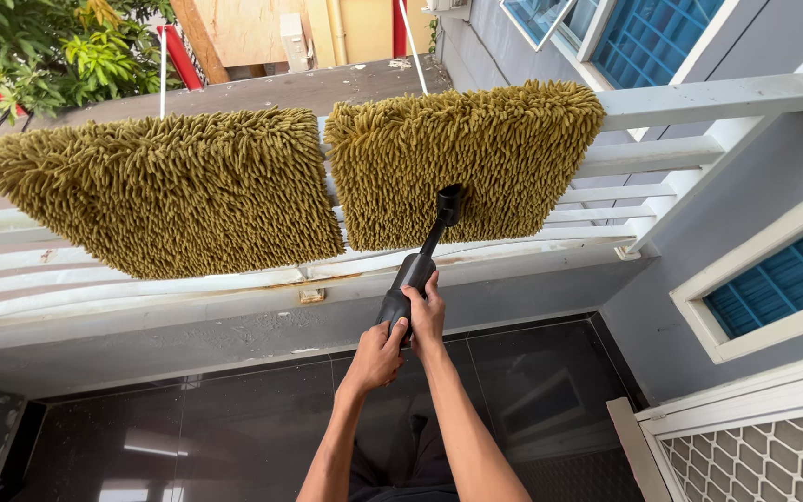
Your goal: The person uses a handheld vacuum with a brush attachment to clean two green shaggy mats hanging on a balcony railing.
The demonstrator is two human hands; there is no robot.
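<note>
both hands are clenched on the black vacuum (pixel 417 270): my left hand (pixel 378 351) wraps the bottom of its body, and my right hand (pixel 427 316) grips just above, the two touching. i take the railing (pixel 699 98) as my landmark. the vacuum reaches up from the hands toward the railing, tilted a little to the right, and its nozzle (pixel 448 204) presses into the lower edge of the right mat (pixel 467 158), a shaggy olive mat draped over the railing's top bar. a second olive mat, the left mat (pixel 164 191), hangs over the same bar just beside the first, a narrow gap between them. below the railing lies a dark glossy floor (pixel 234 418). past the railing's right end is a grey wall (pixel 773 177) with blue windows.
</note>
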